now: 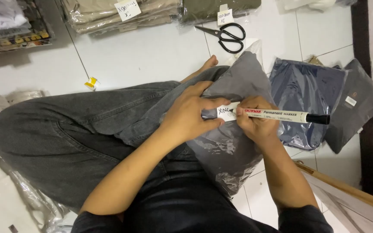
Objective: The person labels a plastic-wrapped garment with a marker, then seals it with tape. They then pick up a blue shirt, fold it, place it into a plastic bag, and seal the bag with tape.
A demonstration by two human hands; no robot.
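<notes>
A grey folded garment in a clear plastic bag [234,142] rests across my lap. My left hand [188,116] presses on the bag and pins a small white label [226,112] against it. My right hand [257,123] grips a white permanent marker [281,115] with a black cap end pointing right, its tip at the label, which bears dark handwriting.
Black scissors [225,35] lie on the white tiled floor ahead. Bagged dark blue [307,99] and dark grey [359,103] garments lie to the right. Stacks of bagged beige [109,15] and olive [212,7] clothes with paper tags sit at the top. A wooden edge [346,190] stands at lower right.
</notes>
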